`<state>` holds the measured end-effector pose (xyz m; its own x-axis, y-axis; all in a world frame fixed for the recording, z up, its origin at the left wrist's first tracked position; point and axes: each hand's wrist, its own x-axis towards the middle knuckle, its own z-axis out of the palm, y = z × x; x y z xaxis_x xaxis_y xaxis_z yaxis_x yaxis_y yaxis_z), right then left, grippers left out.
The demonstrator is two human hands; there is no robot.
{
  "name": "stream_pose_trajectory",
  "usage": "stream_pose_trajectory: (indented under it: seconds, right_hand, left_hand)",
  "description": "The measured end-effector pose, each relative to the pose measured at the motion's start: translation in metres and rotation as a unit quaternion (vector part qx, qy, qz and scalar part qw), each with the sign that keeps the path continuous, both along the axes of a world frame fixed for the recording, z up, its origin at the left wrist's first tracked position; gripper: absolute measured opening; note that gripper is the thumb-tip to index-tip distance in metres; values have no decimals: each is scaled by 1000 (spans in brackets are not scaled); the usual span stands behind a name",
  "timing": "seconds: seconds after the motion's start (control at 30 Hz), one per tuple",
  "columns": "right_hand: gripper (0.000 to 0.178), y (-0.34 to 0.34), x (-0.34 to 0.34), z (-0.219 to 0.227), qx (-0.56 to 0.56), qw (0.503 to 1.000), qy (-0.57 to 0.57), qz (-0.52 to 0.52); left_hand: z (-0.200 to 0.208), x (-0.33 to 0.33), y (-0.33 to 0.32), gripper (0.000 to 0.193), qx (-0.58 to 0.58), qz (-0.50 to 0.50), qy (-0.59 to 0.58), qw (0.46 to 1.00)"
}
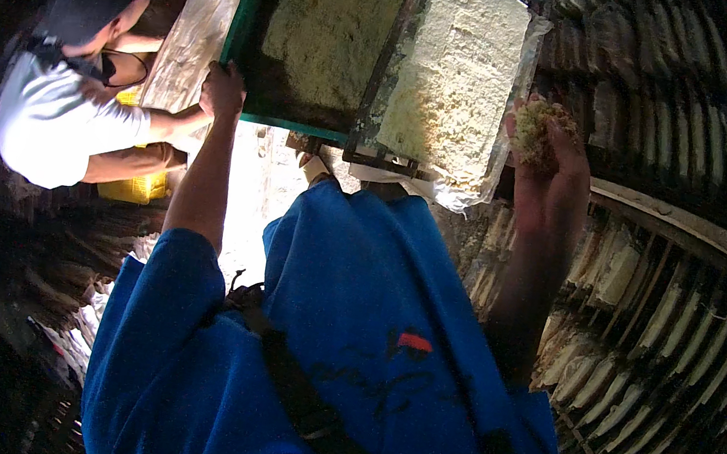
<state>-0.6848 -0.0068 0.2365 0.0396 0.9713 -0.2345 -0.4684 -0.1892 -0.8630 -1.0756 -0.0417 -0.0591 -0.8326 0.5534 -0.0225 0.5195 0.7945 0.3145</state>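
Note:
My left hand [224, 90] is closed on the near left corner of a green tub [240, 35]. Pale yellow crumbly material [330, 32] lies heaped inside the tub. To its right is a long tray [389, 91] lined with clear plastic sheet, filled with a layer of the same material [464, 41]. That layer looks smooth at the far end and loose and lumpy at the near end. Just right of the tray, my right hand [552, 156] is raised, fingers curled around a clump of crumbly material [540, 126].
A co-worker in a white shirt [53, 123] sits at the left, arms reaching toward a plastic-covered tray [193, 36]. Below that is a yellow crate [135, 187]. Racks of close-set upright pale slabs [646, 332] line the right side. Bright light falls on the floor [251, 179].

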Motion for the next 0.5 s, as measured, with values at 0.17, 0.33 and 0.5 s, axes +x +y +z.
stream_pose_trajectory:
  seconds: [0.17,0.33,0.5]
  right_hand:
    - [36,2,8,3,13,1000,-1,-2]
    - [39,7,24,-1,20,1000,-4,-8]
    - [43,10,24,-18,163,925,-331,93]
  left_hand:
    - [-16,-14,0,45,4,-6,-15,1000]
    - [2,-2,2,45,-14,18,-47,999]
    - [8,4,1,45,-16,28,-51,998]
